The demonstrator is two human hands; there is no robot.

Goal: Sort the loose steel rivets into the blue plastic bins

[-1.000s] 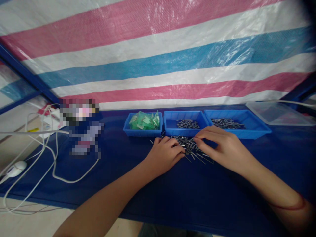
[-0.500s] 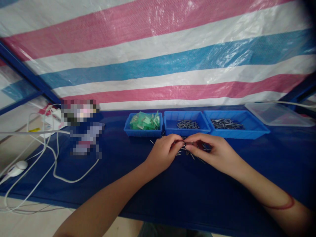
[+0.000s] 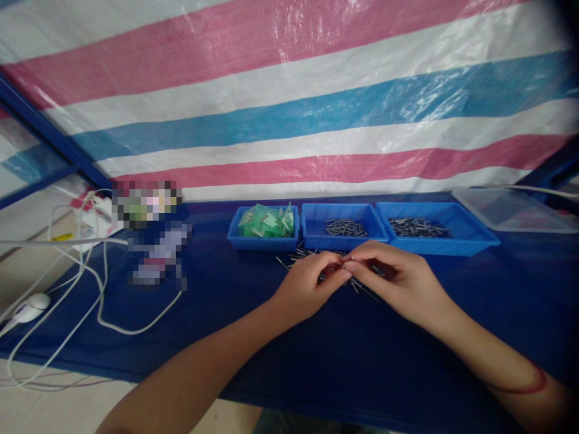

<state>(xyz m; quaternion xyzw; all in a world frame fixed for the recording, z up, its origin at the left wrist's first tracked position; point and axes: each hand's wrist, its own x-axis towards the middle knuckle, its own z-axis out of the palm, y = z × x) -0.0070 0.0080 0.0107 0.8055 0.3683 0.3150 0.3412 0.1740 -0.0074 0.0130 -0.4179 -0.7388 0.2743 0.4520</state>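
Note:
My left hand [image 3: 312, 284] and my right hand [image 3: 394, 278] meet fingertip to fingertip just above a loose pile of small metal pins [image 3: 312, 254] on the blue table [image 3: 316, 355]. Both hands are pinched, and a thin pin seems to sit between the fingertips, though it is too small to see clearly. Behind the hands stand three blue trays: the left tray [image 3: 263, 241] holds green plastic pieces, the middle tray [image 3: 316, 232] holds a few pins, and the right tray [image 3: 465, 241] holds more pins.
A clear plastic lid [image 3: 511, 211] lies at the far right. White cables [image 3: 99, 301] and a white mouse-like device [image 3: 31, 308] lie at the left edge. A striped tarp [image 3: 289, 90] hangs behind the table. A blurred patch covers items at the left.
One second ago both hands lay spread over the pin pile. They then lifted and pinched together at the fingertips, and they have stayed joined there with only a slight shift.

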